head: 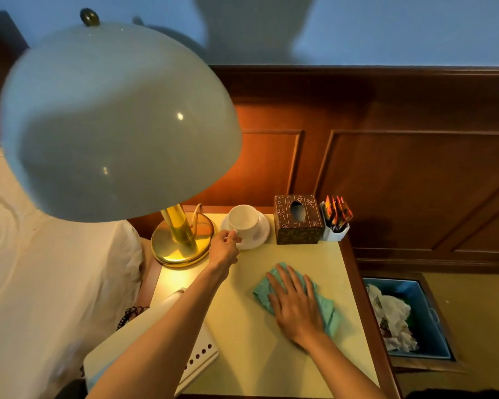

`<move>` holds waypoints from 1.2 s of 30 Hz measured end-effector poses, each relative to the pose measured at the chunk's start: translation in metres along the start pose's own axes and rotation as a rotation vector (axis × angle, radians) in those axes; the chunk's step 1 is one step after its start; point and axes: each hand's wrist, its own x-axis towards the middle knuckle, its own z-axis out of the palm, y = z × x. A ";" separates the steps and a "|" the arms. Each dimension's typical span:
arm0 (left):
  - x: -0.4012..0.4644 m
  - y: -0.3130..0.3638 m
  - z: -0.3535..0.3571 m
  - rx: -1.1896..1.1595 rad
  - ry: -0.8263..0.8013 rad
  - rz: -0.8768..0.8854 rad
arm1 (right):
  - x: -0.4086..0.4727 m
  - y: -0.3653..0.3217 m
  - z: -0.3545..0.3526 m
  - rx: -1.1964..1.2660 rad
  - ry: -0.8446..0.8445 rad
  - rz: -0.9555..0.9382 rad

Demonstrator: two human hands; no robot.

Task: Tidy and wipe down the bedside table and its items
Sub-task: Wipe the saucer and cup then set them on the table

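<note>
Head view: wiping under way, we judge. Our right hand (296, 305) lies flat, fingers straight, pressing the cloth (329, 311) on the table (242, 355). Our left hand (224, 246) pinches the cup (244, 220) at its handle side; cup sits on the saucer (261, 234), beyond the fingertips. Next, we reckon: lift the cup, then wipe beneath.

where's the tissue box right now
In the head view the tissue box stands at the back of the bedside table, right of centre, between the cup on its saucer and the white sachet holder.
</note>
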 end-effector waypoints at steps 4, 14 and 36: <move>0.012 -0.005 0.004 0.002 0.010 -0.007 | 0.005 0.002 0.003 -0.004 0.010 0.001; 0.028 -0.010 0.004 0.113 -0.021 -0.008 | 0.007 0.002 0.003 0.005 0.025 0.006; 0.046 -0.007 -0.006 0.504 0.039 0.167 | 0.008 0.001 0.004 0.027 0.016 0.013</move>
